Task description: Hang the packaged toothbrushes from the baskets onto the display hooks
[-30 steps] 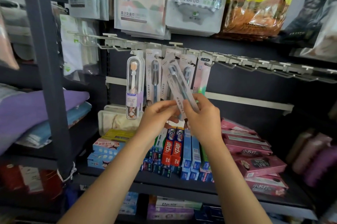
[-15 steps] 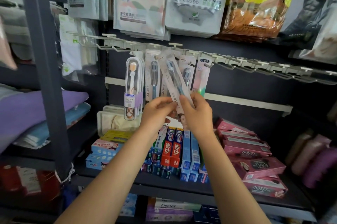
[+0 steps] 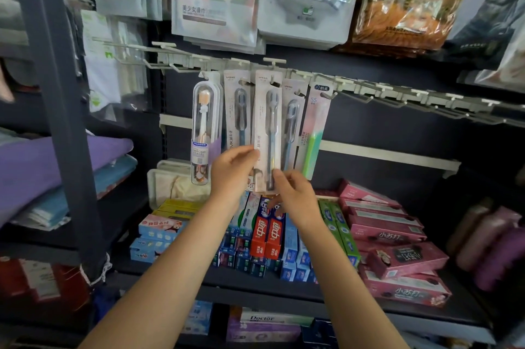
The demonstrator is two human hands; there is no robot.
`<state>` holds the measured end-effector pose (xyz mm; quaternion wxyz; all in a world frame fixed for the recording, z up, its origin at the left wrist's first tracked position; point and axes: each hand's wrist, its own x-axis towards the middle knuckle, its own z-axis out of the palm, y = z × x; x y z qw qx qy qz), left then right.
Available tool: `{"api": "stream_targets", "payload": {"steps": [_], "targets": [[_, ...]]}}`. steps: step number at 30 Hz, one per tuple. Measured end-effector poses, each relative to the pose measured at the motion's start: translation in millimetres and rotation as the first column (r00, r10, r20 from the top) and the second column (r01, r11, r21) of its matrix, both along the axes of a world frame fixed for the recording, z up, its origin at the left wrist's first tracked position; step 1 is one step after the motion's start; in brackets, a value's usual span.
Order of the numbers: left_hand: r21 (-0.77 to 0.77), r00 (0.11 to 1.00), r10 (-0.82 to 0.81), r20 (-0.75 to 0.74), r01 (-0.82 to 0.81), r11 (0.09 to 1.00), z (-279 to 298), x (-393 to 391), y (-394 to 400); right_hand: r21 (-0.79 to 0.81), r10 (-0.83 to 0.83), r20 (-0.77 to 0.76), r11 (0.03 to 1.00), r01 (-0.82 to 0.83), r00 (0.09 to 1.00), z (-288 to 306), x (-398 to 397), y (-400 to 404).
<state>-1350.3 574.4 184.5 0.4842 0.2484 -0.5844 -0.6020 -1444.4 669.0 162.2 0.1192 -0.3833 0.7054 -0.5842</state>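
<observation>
Head view: packaged toothbrush [image 3: 267, 132] hangs upright at the hook rail [image 3: 284, 75], between other hung packs. Left hand [image 3: 233, 172] fingers pinch its lower left edge; right hand [image 3: 295, 195] fingers clamp the bottom right corner, above toothpaste boxes [image 3: 267, 232] on the shelf

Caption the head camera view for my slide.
Both hands hold a white carded toothbrush pack upright at the display hooks.

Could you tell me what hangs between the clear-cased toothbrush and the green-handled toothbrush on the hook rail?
In the head view, three Spring toothbrush packs hang between the clear case and the green-handled pack; both hands hold the middle pack.
</observation>
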Motion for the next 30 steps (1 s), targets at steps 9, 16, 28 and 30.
{"api": "stream_targets", "payload": {"steps": [9,16,28,30], "targets": [[0.056,0.987,0.007,0.161,-0.016,0.998,-31.9,-12.0,-14.3,-0.009,-0.056,0.199,0.998,0.059,0.978,-4.7,-3.6,-31.7],[-0.033,0.959,0.122,0.254,-0.118,0.992,-40.8,-28.3,-28.0,0.077,-0.064,0.304,0.996,0.042,0.951,-5.5,-7.1,-37.6],[-0.142,0.89,-0.214,0.402,0.291,0.946,-168.3,-28.7,133.0,0.306,-0.191,0.269,0.946,0.104,0.944,-152.9,-27.5,176.2],[-0.163,0.805,-0.269,0.529,0.407,0.899,-195.8,-39.1,168.9,0.396,-0.359,0.23,0.884,0.249,0.905,-178.3,-40.4,227.8]]}}
